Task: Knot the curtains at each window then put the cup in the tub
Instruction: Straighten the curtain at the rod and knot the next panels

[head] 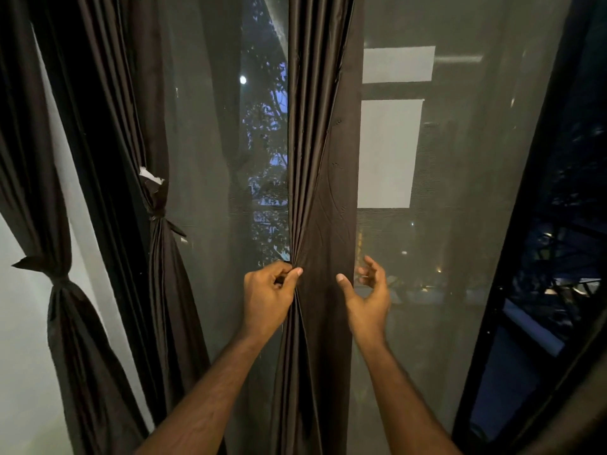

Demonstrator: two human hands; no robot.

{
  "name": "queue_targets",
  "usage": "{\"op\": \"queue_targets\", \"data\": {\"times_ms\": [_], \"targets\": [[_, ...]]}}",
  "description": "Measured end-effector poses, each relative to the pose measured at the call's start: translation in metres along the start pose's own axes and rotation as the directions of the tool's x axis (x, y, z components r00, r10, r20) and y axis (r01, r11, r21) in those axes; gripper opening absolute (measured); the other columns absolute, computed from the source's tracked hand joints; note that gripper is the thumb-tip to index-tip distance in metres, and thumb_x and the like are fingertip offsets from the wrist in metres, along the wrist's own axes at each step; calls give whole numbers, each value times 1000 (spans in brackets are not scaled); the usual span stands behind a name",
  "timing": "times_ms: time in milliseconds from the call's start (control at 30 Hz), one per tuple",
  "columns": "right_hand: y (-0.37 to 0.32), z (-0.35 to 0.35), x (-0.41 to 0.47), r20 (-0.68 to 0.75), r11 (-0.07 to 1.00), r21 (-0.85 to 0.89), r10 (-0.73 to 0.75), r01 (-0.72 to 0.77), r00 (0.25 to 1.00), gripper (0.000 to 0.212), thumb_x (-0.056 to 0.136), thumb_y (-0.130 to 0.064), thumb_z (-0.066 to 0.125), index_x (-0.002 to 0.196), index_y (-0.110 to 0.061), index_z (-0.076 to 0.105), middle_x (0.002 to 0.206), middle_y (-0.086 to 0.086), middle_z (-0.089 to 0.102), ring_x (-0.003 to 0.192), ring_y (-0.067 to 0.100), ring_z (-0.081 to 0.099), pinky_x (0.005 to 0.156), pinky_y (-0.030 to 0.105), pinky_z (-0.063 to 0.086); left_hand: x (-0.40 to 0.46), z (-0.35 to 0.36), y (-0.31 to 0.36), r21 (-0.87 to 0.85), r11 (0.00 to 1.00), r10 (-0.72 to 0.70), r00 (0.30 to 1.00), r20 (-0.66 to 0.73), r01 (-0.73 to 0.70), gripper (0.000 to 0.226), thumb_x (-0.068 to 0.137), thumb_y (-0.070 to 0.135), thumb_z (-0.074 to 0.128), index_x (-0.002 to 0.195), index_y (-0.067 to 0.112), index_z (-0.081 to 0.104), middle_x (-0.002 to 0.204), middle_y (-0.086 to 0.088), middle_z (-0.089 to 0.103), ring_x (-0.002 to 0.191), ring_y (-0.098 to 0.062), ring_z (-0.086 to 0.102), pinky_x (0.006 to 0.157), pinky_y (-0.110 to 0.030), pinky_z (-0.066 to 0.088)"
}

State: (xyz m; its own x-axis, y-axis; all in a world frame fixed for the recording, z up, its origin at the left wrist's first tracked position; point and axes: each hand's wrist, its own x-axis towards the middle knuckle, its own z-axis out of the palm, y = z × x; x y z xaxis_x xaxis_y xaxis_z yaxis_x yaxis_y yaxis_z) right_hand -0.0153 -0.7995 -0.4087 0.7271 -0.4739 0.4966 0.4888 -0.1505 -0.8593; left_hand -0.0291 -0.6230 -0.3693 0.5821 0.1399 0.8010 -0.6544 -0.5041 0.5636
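Mesh screen [443, 224] seemingly blocks reach behind curtain [323, 159].

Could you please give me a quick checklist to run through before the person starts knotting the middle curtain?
1. Left hand grips the middle curtain at its left folds: ok.
2. Right hand on the fabric: not ok; it is open beside the right edge, holding nothing.
3. Full width gathered: not ok; the right part hangs flat.
4. Far-left curtain and second curtain already knotted: ok.
5. Sheer screen free of the gathered folds: cannot tell.
6. Cup and tub located: cannot tell; neither is in view.
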Motion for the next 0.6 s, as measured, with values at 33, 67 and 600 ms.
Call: {"op": "queue_targets", "data": {"times_ms": [33, 67, 600], "targets": [[-1, 0, 5, 24, 997, 24, 75, -76, 997, 64, 81, -25, 85, 137, -26, 55, 116, -12, 62, 104, 2, 58, 88, 15, 48, 0, 0, 1, 1, 1000, 7, 1000, 15, -7, 24, 87, 23, 75, 65, 20, 65, 57, 13, 57, 49, -3, 49, 50, -18, 36], [-3, 1, 11, 60, 987, 69, 142, -146, 988, 67, 81, -24, 85, 139, -23, 53, 121, -9, 62, 108, 4, 59, 88, 16, 48, 0, 0, 2, 1, 1000, 16, 1000, 27, -16, 25, 88, 24, 75, 65, 23, 64, 57, 14, 56, 49, -3, 49, 50, -17, 35], [-31, 23, -64, 5, 864, -349, -386, 363, 923, 20, 94, -15, 63, 109, -12, 76, 96, -2, 66, 86, 21, 64, 80, 40, 50, -6, -2, 4, 165, 984, 74, 997, -21, -69, 32, 94, 20, 70, 66, 5, 61, 51, -2, 53, 44, -23, 50, 45, -44, 43]]}}
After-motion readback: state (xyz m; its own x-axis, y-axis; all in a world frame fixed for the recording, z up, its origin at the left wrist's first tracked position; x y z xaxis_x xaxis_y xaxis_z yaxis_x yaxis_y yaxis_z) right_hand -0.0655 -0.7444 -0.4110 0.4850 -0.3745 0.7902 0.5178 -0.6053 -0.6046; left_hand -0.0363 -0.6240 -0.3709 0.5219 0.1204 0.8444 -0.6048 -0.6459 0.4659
